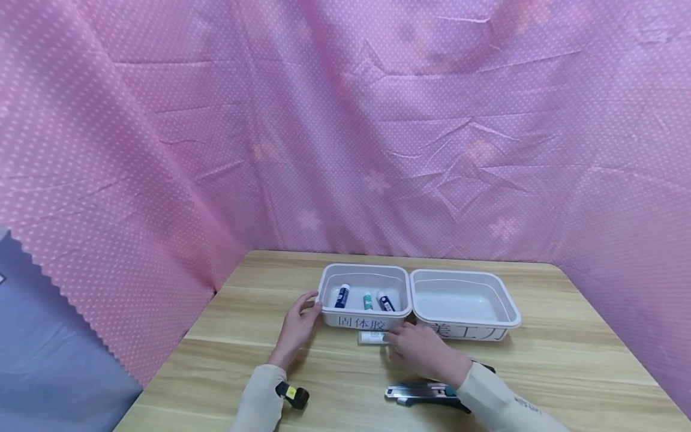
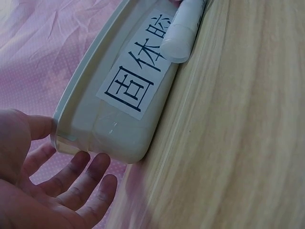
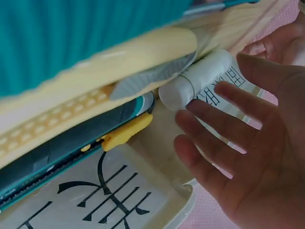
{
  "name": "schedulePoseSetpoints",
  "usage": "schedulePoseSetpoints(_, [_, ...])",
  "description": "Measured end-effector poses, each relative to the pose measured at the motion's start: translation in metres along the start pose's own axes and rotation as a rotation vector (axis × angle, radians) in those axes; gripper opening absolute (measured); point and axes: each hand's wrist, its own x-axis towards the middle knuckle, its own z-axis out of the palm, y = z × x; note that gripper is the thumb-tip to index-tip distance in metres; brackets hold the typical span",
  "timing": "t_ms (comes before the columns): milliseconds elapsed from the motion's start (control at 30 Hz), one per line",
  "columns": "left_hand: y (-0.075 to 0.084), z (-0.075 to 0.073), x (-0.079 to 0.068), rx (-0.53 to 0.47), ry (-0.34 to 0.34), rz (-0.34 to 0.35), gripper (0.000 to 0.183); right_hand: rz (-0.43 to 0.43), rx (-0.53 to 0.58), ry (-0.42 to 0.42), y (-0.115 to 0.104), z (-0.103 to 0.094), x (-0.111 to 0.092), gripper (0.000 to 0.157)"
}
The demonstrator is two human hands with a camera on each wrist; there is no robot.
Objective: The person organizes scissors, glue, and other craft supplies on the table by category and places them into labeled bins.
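My left hand [image 1: 298, 331] rests at the left front corner of a white bin [image 1: 345, 269]; its thumb touches the rim and the other fingers are spread loosely. Inside that bin lie a dark blue glue stick [image 1: 342, 296], a green one [image 1: 367, 301] and another blue one [image 1: 385, 302]. In front of it, on the table, is a white glue stick [image 1: 372, 338]. My right hand [image 1: 423, 351] is at its right end. The right wrist view shows that hand's fingers extended beside the glue stick [image 3: 202, 76], without a clear grip.
A second white bin [image 1: 459, 276] adjoins the first on the right. Several utility knives [image 1: 421, 393] lie near the right forearm, partly covered by it. The wooden table [image 1: 216, 360] stands against a pink dotted curtain [image 1: 378, 150].
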Motion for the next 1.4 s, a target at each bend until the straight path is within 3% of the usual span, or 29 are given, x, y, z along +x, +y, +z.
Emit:
schedulePoseSetpoints(133, [0.001, 0.000, 0.003, 0.006, -0.006, -0.010, 0.043, -0.015, -0.022, -0.006, 0.000, -0.003, 0.002, 0.021])
schedulePoseSetpoints(333, [0.002, -0.002, 0.007, 0.027, -0.010, -0.027, 0.045, -0.054, -0.049, 0.005, -0.004, -0.009, 0.012, 0.032])
schedulePoseSetpoints(633, [0.000, -0.001, 0.008, 0.030, -0.008, -0.021, 0.043, -0.014, 0.062, -0.187, -0.011, -0.011, 0.021, 0.032])
schedulePoseSetpoints(767, [0.000, -0.001, 0.009, 0.029, -0.007, -0.027, 0.042, -0.025, 0.126, -0.232, -0.012, -0.008, 0.021, 0.028])
schedulePoseSetpoints(1133, [0.000, -0.001, 0.009, 0.032, -0.013, -0.014, 0.043, -0.015, 0.181, -0.266, -0.013, -0.011, 0.017, 0.041])
schedulePoseSetpoints(1400, [0.001, 0.001, 0.009, 0.024, -0.011, -0.025, 0.042, -0.017, 0.250, -0.231, -0.009, -0.014, 0.015, 0.042])
